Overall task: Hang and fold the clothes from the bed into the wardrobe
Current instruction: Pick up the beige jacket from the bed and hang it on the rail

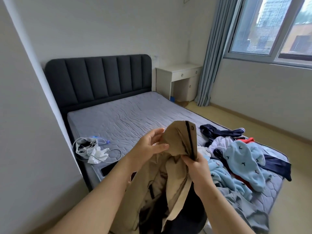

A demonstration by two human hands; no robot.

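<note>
The tan jacket (179, 141) is held up over the foot of the bed (128, 119). Its top is bunched between both hands and the rest hangs in folds, with a dark lining showing. A black strip runs along its raised edge, with a round metal snap (192, 127) near the top. The left hand (148, 147) is half open, thumb and fingertips lightly pinching the cloth. The right hand (196, 169) curls tightly round the black-edged front. A heap of blue and navy clothes (243, 159) lies on the mattress alongside.
</note>
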